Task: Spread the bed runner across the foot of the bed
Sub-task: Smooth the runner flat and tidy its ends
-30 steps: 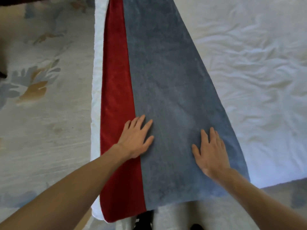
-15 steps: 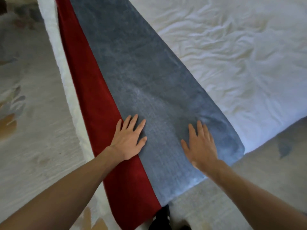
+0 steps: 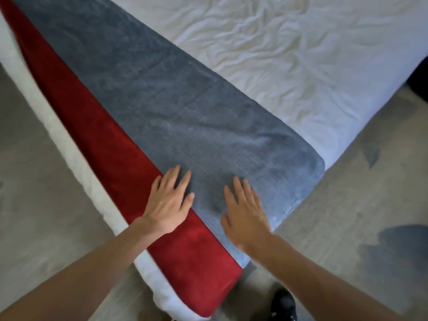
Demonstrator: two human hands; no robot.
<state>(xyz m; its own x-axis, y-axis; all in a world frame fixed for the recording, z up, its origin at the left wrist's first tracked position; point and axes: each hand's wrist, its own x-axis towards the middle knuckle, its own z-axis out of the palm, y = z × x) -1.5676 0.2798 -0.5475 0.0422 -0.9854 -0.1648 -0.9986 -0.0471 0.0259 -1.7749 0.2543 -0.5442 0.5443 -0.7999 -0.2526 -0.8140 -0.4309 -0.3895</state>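
On the far left is the grey floor [image 3: 34,181]; next to it runs the white edge of the bed [image 3: 76,158]; the bed runner [image 3: 162,100] lies on top of the bed along that edge, and its near end hangs down over the corner; the runner has a red strip [image 3: 104,147] on its left side and a wide grey part on its right; the left hand [image 3: 169,202] lies flat on the runner, fingers straight and a little spread, right where the red meets the grey; the right hand [image 3: 245,216] lies flat on the grey part just beside it, fingers straight too; the two hands are close but do not touch, and neither one grabs the cloth; past the runner is the crumpled white sheet [image 3: 301,66]; a black shoe [image 3: 283,302] shows at the bottom, on the floor.
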